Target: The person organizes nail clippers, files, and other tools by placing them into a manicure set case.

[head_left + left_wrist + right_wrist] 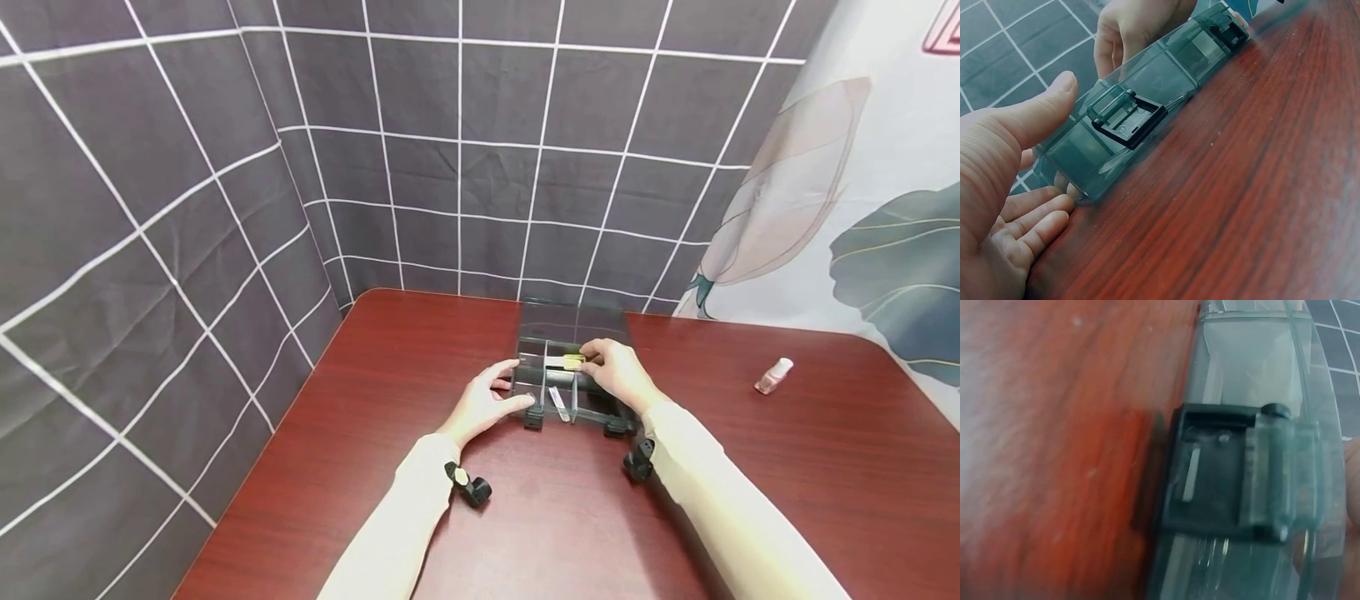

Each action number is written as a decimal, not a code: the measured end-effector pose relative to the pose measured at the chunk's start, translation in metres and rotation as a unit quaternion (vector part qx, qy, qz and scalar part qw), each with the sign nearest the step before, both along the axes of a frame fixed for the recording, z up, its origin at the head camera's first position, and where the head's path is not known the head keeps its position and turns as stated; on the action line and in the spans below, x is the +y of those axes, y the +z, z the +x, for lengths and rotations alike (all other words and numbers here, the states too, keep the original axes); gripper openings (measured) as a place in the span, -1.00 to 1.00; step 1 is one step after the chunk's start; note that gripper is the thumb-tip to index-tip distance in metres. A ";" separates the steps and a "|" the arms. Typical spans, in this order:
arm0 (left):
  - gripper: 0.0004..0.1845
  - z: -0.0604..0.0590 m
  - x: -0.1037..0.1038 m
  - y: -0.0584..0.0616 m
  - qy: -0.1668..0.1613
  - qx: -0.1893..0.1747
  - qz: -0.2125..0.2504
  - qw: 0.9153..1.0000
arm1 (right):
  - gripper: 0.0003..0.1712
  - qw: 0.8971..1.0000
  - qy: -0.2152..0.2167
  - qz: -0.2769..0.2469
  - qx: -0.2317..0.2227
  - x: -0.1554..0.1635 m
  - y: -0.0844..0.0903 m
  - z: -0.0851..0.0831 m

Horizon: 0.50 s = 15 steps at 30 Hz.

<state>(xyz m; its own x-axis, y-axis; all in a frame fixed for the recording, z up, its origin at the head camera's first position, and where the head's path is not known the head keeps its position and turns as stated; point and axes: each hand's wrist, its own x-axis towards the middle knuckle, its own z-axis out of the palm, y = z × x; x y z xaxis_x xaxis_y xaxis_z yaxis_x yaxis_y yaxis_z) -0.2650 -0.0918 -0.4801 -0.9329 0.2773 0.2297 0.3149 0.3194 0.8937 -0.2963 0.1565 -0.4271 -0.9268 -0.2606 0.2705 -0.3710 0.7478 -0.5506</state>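
Note:
A tinted see-through compartment box (pixel 529 388) stands on the table with its lid (pixel 551 321) folded back. My left hand (pixel 483 404) rests on its left end, thumb extended along the front corner and fingers loosely touching the side. In the left wrist view, the thumb lies above the rim and the fingertips meet the end wall. Over a rear compartment, my right hand (pixel 618 375) pinches a small yellow-and-white strip-like piece (pixel 572 363); its exact kind is unclear. A thin whitish strip (pixel 558 403) lies slanted in a front compartment.
Two black latches, a left one (pixel 1129 119) and a right one (pixel 1216 475), are on the box's front. A small pinkish bottle with a white cap (pixel 773 377) lies on the red-brown table (pixel 420 358) to the right. A grey tiled-pattern cloth (pixel 495 183) hangs behind.

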 end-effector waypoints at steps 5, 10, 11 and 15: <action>-0.29 -0.001 0.000 -0.001 -0.002 -0.005 0.006 1.000 | -0.78 0.999 -0.025 -0.017 0.024 0.008 0.001 0.009; -0.28 0.000 0.001 -0.001 -0.006 -0.005 0.018 1.000 | -0.78 0.996 -0.051 -0.045 0.054 0.020 0.003 0.016; -0.28 0.000 0.001 -0.001 -0.007 -0.004 0.020 1.000 | -0.78 0.995 -0.058 -0.053 0.060 0.022 0.003 0.017; -0.29 0.000 0.001 -0.002 -0.009 -0.001 0.023 1.000 | -0.76 0.989 -0.100 -0.082 0.073 0.034 0.004 0.022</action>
